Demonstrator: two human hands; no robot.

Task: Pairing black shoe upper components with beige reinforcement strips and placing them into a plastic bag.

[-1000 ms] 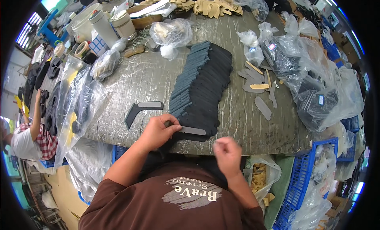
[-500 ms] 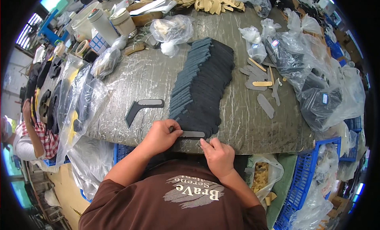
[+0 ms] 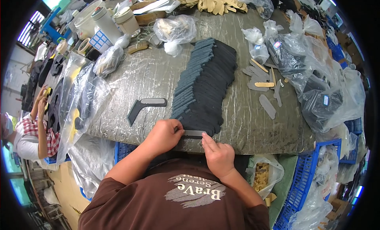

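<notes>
Grey strip steadied
Left hand pinches its nine-o'clock end; curled right hand touches three-o'clock (grip unclear), likely keeping it straight.

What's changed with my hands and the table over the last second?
Your right hand has moved left and forward, from off the grey strip to its right end. Your left hand still pinches near the left end. The dark stack and the separate angled piece stayed put.
</notes>
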